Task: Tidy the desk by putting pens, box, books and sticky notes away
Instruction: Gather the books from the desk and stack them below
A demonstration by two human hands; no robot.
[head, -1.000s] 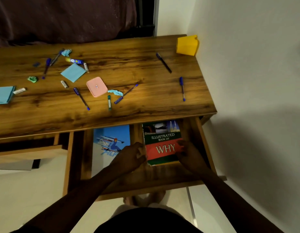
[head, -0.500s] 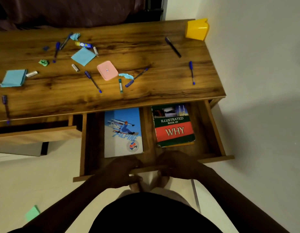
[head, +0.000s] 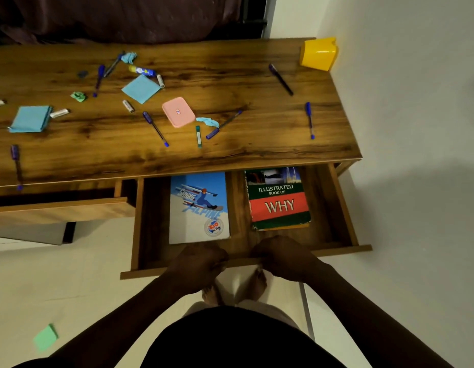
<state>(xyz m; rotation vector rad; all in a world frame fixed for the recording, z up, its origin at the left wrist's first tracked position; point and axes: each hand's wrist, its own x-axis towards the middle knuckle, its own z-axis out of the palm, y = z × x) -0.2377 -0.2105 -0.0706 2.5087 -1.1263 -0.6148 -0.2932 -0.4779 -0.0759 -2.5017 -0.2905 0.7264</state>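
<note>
Two books lie flat in the open drawer [head: 336,250], side by side but apart. A blue-and-white skiing book [head: 198,208] is on the left, and a green-and-red hardback [head: 278,200] titled "Illustrated Book of Why", worn at its lower edge, is on the right. Both hands are on the drawer's front rail: the left hand [head: 196,264] and the right hand [head: 283,257] sit near each other at its middle, fingers curled over the edge and clamped on the wood.

Seven pens are scattered on the tabletop [head: 257,147]:
- a dark pen [head: 281,79] near the yellow cup [head: 319,53] in the far right corner
- a blue pen [head: 309,120] toward the right edge
- two blue-capped pens [head: 155,128], one on either side of the pink box [head: 178,111]
- two crossing pens [head: 99,80] at the far left
- a purple pen [head: 16,167] at the near left edge

The single pink box has rounded corners and a small label at its centre, and it lies mid-tabletop.

There are three sticky-note pads. Two light blue pads [head: 141,88] are on the tabletop and one green pad [head: 46,337] is on the floor. Three crumpled scraps [head: 78,96] — two blue, one green — lie among the pens. So do four short whitish cylinders [head: 128,106], too small to identify.
</note>
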